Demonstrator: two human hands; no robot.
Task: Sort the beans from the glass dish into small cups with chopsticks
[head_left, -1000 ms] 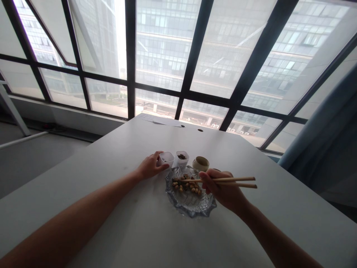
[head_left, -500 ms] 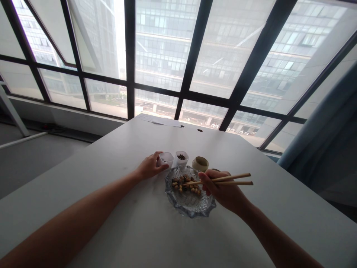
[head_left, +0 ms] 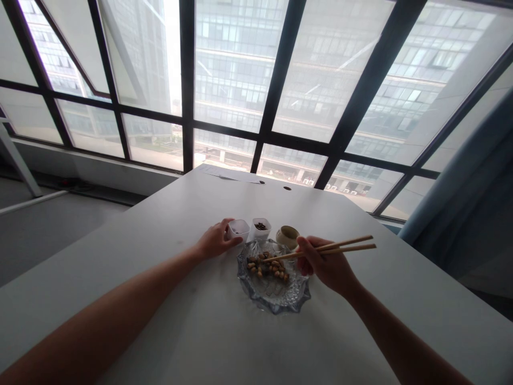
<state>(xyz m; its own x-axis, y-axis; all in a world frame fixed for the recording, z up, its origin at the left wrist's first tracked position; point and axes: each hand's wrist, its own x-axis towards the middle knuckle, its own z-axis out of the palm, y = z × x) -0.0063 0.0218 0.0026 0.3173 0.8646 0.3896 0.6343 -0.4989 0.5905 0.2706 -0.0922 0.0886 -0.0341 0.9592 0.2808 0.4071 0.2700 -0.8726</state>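
Observation:
With its fingers round the side of a small white plastic cup (head_left: pixel 239 229), my left hand (head_left: pixel 216 239) rests on the table. A little dark matter shows inside that cup. My right hand (head_left: pixel 324 263) grips a pair of wooden chopsticks (head_left: pixel 348 247), their tips among the nuts (head_left: pixel 276 270) in a clear glass bowl (head_left: pixel 262 303) with a scalloped rim. The nuts look like peanuts, mixed with darker bits; whether the tips pinch one I cannot tell. Behind the bowl stand a second white cup (head_left: pixel 261 227) with dark pieces in it and a greenish-beige round cup (head_left: pixel 287 236).
The white table (head_left: pixel 160 315) runs toward a large window wall with black frames. Papers (head_left: pixel 230 174) and two dark round spots lie at its far end. A blue curtain (head_left: pixel 465 182) hangs at the right.
My right hand has shifted slightly up and right with the chopsticks, whose tips have moved a little among the nuts. My left hand stays at the white cup.

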